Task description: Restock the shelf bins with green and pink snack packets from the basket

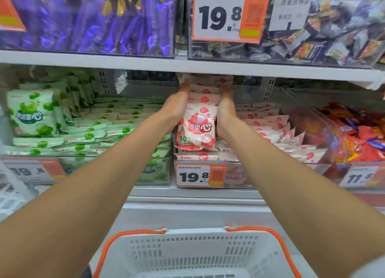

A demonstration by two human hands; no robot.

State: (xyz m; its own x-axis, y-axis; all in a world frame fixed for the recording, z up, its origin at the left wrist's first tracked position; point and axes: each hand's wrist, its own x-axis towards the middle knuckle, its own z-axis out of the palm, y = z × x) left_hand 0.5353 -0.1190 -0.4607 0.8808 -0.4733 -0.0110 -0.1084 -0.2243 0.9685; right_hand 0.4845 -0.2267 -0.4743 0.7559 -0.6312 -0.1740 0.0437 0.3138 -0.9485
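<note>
A stack (201, 129) of pink packets is held upright inside the pink bin (233, 176), at its left end, with the front packet's printed face turned outward. The stack is clamped from both sides. The left hand (177, 106) is laid flat against its left edge and the right hand (226, 111) against its right edge, with fingers straight and directed toward the back of the bin. The hands are kept apart only by the stack between them. The thumbs are hidden, so their position cannot be told.

More pink packets (266, 123) are seen lying flat or leaning in the rest of the pink bin, right of the stack. A price tag (200, 176) reading 19.8 is fixed to the bin's front wall.

Just left of the pink bin, a green bin (154, 173) is noted, filled with rows of green packets (100, 127). Just right of it, red packets (364, 140) are heaped in a clear bin.

A white shelf (125, 61) runs directly above the pink bin. Purple packets (93, 17) are stored above and to the left, and mixed wrappers (333, 38) above and to the right.

Below and in front of the pink bin, a white basket (187, 254) with orange handles is recorded.
</note>
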